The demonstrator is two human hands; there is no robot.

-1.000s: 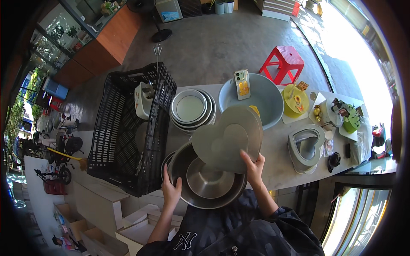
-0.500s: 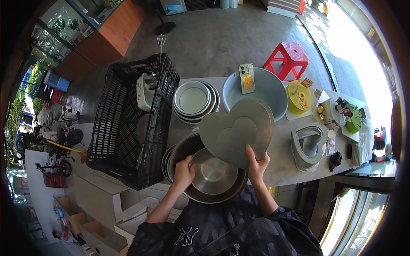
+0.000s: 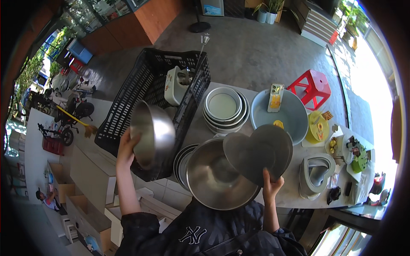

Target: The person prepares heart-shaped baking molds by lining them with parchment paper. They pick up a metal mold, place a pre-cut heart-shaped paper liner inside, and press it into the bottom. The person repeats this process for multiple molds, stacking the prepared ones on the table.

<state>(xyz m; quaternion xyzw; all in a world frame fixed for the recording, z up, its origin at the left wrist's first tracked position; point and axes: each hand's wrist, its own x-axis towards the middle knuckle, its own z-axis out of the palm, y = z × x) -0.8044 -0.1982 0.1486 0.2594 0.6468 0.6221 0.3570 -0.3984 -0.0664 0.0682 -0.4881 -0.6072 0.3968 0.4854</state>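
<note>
My left hand (image 3: pixel 127 148) is closed on the rim of a steel mixing bowl (image 3: pixel 157 132), tilted on its side over the near end of the black plastic crate (image 3: pixel 128 100). My right hand (image 3: pixel 272 187) grips heart-shaped metal plates (image 3: pixel 256 151) by their lower edge, thumb on top. These plates overlap the right rim of a large steel bowl (image 3: pixel 205 183), whose inside shows bare metal. Beside that bowl, nested metal pans (image 3: pixel 181 164) stand partly hidden behind it. Inside the crate is a white container (image 3: pixel 174 87) with utensils.
Round cake tins (image 3: pixel 224 104) stand stacked beyond the large bowl. A blue-grey basin (image 3: pixel 294 121) has a phone (image 3: pixel 276 98) at its far rim. Heart-shaped tins (image 3: pixel 314 170) and a yellow container (image 3: pixel 317 128) sit at right. A red stool (image 3: pixel 314 87) stands beyond the table (image 3: pixel 284 194).
My left hand has lifted the smaller steel bowl out of the large one and carried it left to the crate. The heart plates have shifted slightly right; the whole view has also shifted.
</note>
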